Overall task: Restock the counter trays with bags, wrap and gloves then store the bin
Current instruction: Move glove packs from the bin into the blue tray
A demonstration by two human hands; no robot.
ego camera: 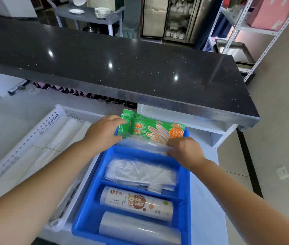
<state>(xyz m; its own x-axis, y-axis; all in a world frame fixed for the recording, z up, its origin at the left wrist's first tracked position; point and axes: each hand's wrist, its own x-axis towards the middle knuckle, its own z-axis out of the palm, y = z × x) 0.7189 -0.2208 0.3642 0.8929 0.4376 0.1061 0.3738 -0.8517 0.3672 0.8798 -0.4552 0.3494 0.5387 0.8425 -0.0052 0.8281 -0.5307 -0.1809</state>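
A blue divided tray [94,188] lies on the white counter in front of me. Green glove packs [147,129] stand tilted in its far compartment. My left hand [103,131] grips their left end, and my right hand [184,149] pinches the clear lower edge at the right. The compartment behind my hands holds a clear pack of plastic bags [140,172]. Nearer me lie a printed roll of cling wrap [136,203] and a plain clear roll [138,228].
A white perforated bin [34,138] with white liner bags sits left of the tray. A black speckled countertop [122,64] overhangs the far side, with a white shelf [202,126] beneath it. A metal rack [246,38] stands at the right; a cart with plates is behind.
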